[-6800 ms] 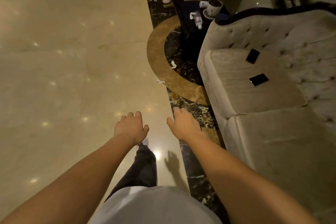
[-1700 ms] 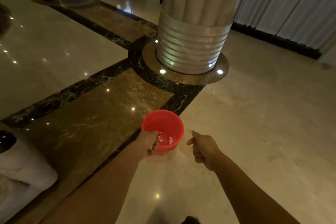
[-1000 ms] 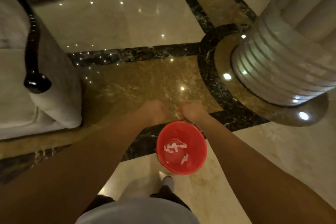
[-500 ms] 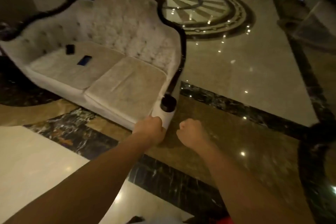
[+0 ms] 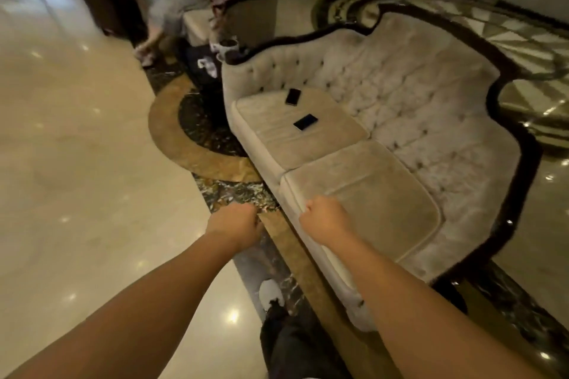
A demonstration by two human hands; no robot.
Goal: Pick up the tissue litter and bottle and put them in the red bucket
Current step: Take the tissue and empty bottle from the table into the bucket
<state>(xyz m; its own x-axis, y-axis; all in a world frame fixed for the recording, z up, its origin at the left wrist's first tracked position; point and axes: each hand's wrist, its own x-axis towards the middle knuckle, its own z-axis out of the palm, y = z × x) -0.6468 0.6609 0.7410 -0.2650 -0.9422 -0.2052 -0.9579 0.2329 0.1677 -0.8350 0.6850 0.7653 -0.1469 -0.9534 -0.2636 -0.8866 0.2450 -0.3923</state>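
My left hand (image 5: 237, 221) is a closed fist over the dark marble strip of the floor, with nothing seen in it. My right hand (image 5: 326, 218) is also a closed fist, above the front edge of the near sofa cushion (image 5: 381, 203), and looks empty. The red bucket is not in view. Far ahead, a whitish bottle-like object (image 5: 205, 65) rests on a dark low table (image 5: 197, 71) beyond the sofa's far arm; blur hides its exact shape. I cannot make out any tissue pieces on the floor.
A pale tufted sofa (image 5: 415, 108) fills the right side, with two dark phones (image 5: 304, 122) on its far cushion. A cup (image 5: 228, 45) stands by the far armrest. A seated person (image 5: 181, 0) and a dark suitcase (image 5: 110, 0) are at the back. Polished beige floor (image 5: 77, 178) spreads left.
The view has swung from the pillar and bucket round to the sofa's front. The red bucket, seen one second ago with tissue bits inside, has left the frame. Both hands stay fisted.
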